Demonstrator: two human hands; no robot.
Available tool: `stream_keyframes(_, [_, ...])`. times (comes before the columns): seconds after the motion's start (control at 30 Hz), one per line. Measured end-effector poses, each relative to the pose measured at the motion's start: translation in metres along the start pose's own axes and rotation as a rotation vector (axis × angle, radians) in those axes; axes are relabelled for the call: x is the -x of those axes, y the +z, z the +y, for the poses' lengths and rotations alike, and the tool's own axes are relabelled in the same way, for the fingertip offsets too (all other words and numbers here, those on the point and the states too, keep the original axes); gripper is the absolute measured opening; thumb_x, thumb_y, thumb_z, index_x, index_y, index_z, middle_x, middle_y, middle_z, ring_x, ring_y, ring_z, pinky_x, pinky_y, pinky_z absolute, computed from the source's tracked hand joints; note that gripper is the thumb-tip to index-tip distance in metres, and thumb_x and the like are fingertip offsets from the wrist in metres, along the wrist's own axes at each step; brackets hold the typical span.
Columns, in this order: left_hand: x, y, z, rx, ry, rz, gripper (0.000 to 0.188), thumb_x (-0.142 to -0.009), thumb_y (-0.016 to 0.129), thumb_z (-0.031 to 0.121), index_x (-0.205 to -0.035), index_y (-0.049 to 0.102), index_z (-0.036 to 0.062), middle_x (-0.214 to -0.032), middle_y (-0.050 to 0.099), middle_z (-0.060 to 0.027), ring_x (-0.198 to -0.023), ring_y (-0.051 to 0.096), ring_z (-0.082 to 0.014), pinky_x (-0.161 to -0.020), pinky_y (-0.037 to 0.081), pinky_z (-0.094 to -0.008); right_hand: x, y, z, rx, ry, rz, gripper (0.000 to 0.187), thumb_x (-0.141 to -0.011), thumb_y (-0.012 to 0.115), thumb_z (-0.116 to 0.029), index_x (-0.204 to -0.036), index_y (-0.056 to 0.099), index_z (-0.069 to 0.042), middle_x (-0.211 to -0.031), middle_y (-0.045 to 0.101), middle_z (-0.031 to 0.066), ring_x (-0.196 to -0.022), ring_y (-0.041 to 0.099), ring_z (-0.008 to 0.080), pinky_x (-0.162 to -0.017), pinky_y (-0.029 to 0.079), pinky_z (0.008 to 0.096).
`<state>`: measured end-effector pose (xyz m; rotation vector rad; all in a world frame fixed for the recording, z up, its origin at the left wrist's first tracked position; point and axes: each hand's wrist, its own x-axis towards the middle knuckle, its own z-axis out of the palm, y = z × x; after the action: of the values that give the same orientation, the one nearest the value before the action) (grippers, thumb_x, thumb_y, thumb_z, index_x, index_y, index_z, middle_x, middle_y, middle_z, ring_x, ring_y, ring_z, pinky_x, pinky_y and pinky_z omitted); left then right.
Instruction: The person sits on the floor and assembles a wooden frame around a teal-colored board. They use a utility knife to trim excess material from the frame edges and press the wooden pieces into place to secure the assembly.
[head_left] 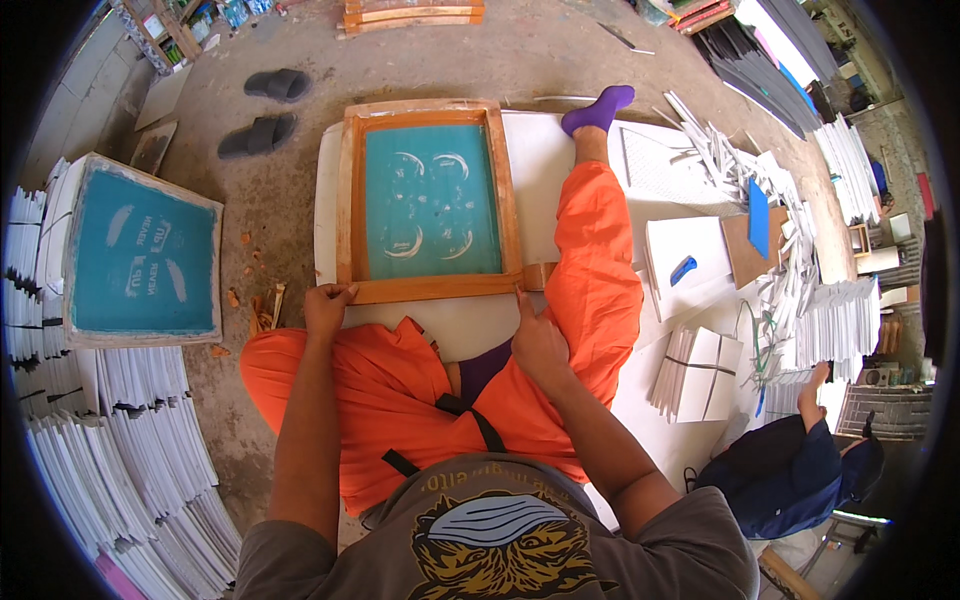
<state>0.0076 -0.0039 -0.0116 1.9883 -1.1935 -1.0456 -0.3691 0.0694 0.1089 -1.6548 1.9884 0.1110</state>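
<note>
A wooden screen-printing frame (507, 190) with teal mesh (430, 200) lies before me on a white board. A strip of brown tape (430, 289) runs along its near edge. At the near left corner, my left hand (327, 308) pinches the tape's end between thumb and fingers. My right hand (541, 345) is by the near right corner. Its index finger stretches out and touches the tape, while the other fingers curl under, partly hidden. Just beyond that fingertip, the tape roll (538, 276) sits between the frame and my orange-trousered leg.
Another teal screen (145, 250) leans on stacked white sheets (150, 430) at left. To the right are a blue cutter (683, 269), a strapped bundle of white boards (697, 375) and scattered offcuts (790, 240). Another person (775, 470) sits at lower right. Two dark slippers (258, 135) lie beyond.
</note>
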Motion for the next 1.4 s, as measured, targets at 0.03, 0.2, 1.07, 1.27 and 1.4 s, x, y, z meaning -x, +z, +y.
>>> stream_keyframes(0.03, [0.0,0.001,-0.002,0.012,0.021,0.002,0.03,-0.088,0.085,0.025,-0.094,0.08,-0.0037,-0.077,0.076,-0.007,-0.065,0.063,-0.011,-0.062,0.05,-0.0288,0.002,0.0,0.001,0.002,0.002,-0.006,0.068,-0.094,0.054,-0.006,-0.158,0.032,-0.005,-0.1,0.069,0.0341,-0.094,0.072,0.0504,-0.085,0.058,0.0588])
stream_keyframes(0.2, [0.002,0.0,0.002,-0.001,0.037,-0.002,0.032,-0.088,0.085,0.026,-0.096,0.08,-0.0043,-0.078,0.076,-0.0077,-0.066,0.065,-0.0118,-0.064,0.051,-0.0294,0.008,-0.001,0.0,-0.012,0.014,-0.022,0.067,-0.094,0.053,-0.006,-0.157,0.034,-0.004,-0.101,0.069,0.0348,-0.096,0.072,0.0502,-0.088,0.057,0.0584])
stream_keyframes(1.07, [0.002,-0.005,0.003,-0.075,0.093,-0.046,0.034,-0.087,0.085,0.027,-0.091,0.079,-0.0065,-0.078,0.076,-0.009,-0.069,0.067,-0.0127,-0.067,0.052,-0.0302,-0.128,-0.025,0.061,-0.042,-0.14,0.284,0.033,-0.101,0.059,-0.031,-0.11,0.053,0.0,-0.094,0.07,0.0312,-0.092,0.069,0.0508,-0.085,0.052,0.0596])
stream_keyframes(1.27, [-0.001,-0.006,0.0,0.075,0.059,-0.064,0.031,-0.088,0.085,0.022,-0.093,0.078,-0.0071,-0.079,0.076,-0.0089,-0.069,0.066,-0.0124,-0.067,0.052,-0.029,-0.157,-0.018,0.091,-0.319,-0.115,0.354,0.032,-0.105,0.057,-0.035,-0.114,0.051,-0.005,-0.093,0.07,0.0293,-0.09,0.069,0.0519,-0.08,0.05,0.0595])
stream_keyframes(1.4, [0.005,-0.011,0.012,0.061,0.023,-0.055,0.029,-0.09,0.084,0.021,-0.094,0.078,-0.0072,-0.08,0.075,-0.0076,-0.07,0.066,-0.0118,-0.067,0.052,-0.0281,-0.188,-0.047,0.084,-0.478,-0.192,0.514,0.028,-0.104,0.062,-0.029,-0.11,0.052,-0.004,-0.087,0.065,0.0275,-0.086,0.066,0.0513,-0.072,0.047,0.0579])
